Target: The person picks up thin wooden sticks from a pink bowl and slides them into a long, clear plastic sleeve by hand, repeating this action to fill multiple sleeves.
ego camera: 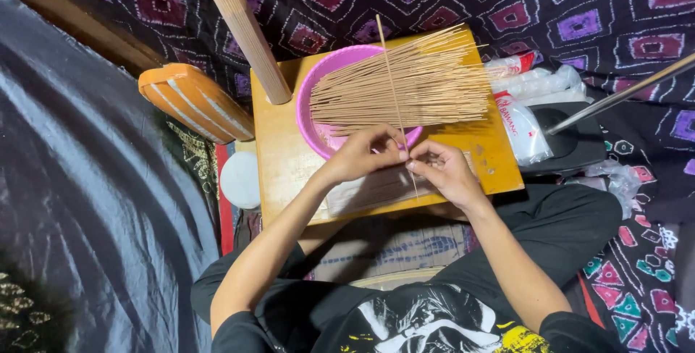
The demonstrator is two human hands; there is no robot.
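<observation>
On a small wooden board over purple-patterned cloth, a pink bowl bears fanned bamboo sticks, a bundled stick sheaf leaning beside, while left hand and right hand together pinch one thin stick just before the bowl.

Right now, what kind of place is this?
Probably a home floor workspace for hand craft, not a factory. The person sits cross-legged at a low wooden board on patterned cloth, both hands pinching one thin stick above a pink bowl of sticks.
</observation>
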